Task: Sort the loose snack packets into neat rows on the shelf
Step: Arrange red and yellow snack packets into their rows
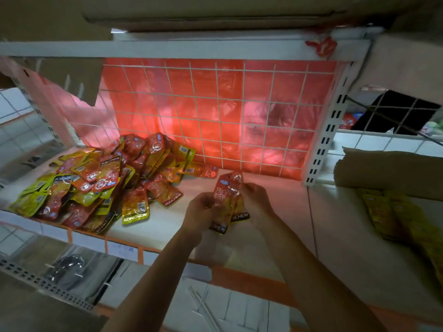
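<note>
A loose heap of red and yellow snack packets lies on the left half of the white shelf. My left hand and my right hand hold a small stack of red packets between them, above the middle of the shelf. The left hand grips the stack's left edge; the right hand grips its right edge near the top. The stack stands roughly upright, its black bottom strips pointing toward me.
A white wire grid with red plastic film backs the shelf. A slotted white upright bounds it on the right. Beyond it lie a cardboard piece and yellow packets. Price-tag strip runs along the front edge.
</note>
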### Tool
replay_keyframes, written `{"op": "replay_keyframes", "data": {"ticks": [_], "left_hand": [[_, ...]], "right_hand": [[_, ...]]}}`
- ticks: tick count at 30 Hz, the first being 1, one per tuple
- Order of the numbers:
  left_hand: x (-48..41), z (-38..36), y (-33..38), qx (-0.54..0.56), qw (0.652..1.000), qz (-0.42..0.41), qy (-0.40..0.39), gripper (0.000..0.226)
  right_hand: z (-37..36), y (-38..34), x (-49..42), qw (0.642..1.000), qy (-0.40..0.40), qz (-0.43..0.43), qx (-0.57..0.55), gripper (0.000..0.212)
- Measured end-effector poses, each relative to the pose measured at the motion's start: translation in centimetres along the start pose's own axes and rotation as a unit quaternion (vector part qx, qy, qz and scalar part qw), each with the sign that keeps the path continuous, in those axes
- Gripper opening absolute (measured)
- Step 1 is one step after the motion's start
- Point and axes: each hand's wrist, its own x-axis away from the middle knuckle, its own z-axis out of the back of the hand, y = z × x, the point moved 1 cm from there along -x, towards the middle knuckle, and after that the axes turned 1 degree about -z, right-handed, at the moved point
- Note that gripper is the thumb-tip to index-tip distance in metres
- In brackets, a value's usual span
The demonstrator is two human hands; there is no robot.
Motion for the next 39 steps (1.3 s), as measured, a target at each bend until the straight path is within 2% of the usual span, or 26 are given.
{"op": "replay_keyframes", "data": {"ticks": [6,10,18,22,26,27,32,39], "left_hand": [[2.5,-7.6,2.5,0.095,0.995,-0.015,-0.034,0.019],[4.9,-14.3,3.5,0.128,0.990,-0.004,-0.057,0.015],[14.0,-31.0,5.0,0.072,0.989,-0.036,-0.127,0.006],[18.4,-38.9,4.6,0.069,0.979,-0.019,-0.189,0.005],[21.7,-45.9,5.3,0.019,0.973,-0.012,-0.230,0.028],[22.3,-47.4,5.7,0.018,0.971,-0.010,-0.237,0.029],[23.8,-54.2,6.5,-0.008,0.958,-0.030,-0.284,0.029],[21.9,-65.8,7.7,-0.044,0.956,-0.036,-0.289,0.024]], "right_hand": [[10.3,1.4,2.5,0.992,0.110,0.019,-0.059,0.015],[18.1,3.5,4.9,0.984,0.163,0.004,-0.073,0.019],[36.4,8.7,12.1,0.970,0.236,0.005,-0.068,0.014],[44.7,11.8,15.5,0.962,0.268,-0.001,-0.061,0.018],[51.3,14.7,17.9,0.955,0.290,-0.031,-0.062,0.009],[52.9,15.4,18.0,0.951,0.301,-0.038,-0.066,0.013],[59.3,17.9,17.5,0.940,0.329,-0.045,-0.083,0.026],[68.3,19.9,15.8,0.929,0.364,-0.025,-0.063,0.017]]}}
